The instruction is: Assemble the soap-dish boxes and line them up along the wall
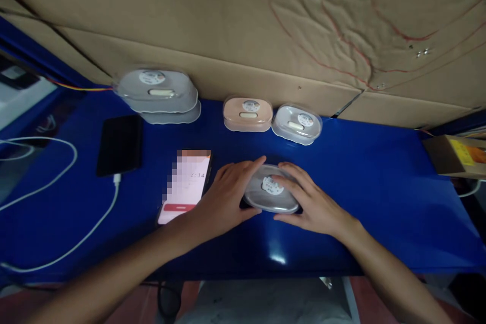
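- The grey container (271,201) sits near the middle of the counter (364,177), between the two hands; its long axis runs left to right, roughly along the near edge, with its top facing up.
- The left hand (230,192) grasps its left end, thumb at the near side.
- The right hand (315,202) grasps its right end, fingers reaching over the top.
- The container is a rounded oval with a clear, glossy cover; its round white sticker (272,185) bears print too small to read.
- Beyond it stand a peach case (248,121) and a pale grey case (297,129), side by side, each clear-covered with a pale oblong slot and a round label.
- Farther left, stacked grey cases (163,98) share that shape.
- The counter is smooth, shiny blue, backed by creased brown cardboard (182,20).
- A lit phone (188,177) left of the left hand shows digits ending ":14" and a red bar.
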Demonstrator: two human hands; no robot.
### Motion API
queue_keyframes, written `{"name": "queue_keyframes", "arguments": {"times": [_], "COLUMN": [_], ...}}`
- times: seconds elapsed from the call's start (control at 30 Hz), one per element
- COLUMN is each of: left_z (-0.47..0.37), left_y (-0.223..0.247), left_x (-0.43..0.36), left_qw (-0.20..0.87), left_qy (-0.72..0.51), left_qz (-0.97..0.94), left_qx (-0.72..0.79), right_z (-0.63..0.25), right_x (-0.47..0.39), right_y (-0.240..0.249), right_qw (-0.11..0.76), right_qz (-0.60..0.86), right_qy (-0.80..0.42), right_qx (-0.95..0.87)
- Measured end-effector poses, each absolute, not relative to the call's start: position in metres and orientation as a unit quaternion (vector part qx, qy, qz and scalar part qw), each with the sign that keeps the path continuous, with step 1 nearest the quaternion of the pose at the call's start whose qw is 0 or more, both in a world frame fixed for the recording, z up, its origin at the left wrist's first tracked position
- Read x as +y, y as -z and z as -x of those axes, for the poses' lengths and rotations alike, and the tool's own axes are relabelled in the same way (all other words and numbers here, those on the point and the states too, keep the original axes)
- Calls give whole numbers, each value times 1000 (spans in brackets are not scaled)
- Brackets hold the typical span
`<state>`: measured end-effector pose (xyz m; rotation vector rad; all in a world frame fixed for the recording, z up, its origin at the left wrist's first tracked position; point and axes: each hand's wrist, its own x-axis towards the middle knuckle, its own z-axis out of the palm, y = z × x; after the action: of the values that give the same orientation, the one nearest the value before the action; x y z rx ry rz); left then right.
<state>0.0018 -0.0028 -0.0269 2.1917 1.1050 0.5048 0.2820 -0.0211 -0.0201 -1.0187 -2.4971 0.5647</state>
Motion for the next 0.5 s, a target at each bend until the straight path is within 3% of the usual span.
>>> {"name": "queue_keyframes", "arguments": {"times": [0.3,0.5], "left_z": [6,9], "left_y": [24,16], "left_x": [-3,-3], "left_qw": [424,487], "left_qy": [-215,-171], "left_qz": [-770,-782], "left_qx": [426,350], "right_z": [-303,-312], "right_x": [-10,2], "right_y": [26,35], "right_qw": [294,329], "right_qz": [376,469], "right_qy": [-385,-290], "right_qx": [-790,-767]}}
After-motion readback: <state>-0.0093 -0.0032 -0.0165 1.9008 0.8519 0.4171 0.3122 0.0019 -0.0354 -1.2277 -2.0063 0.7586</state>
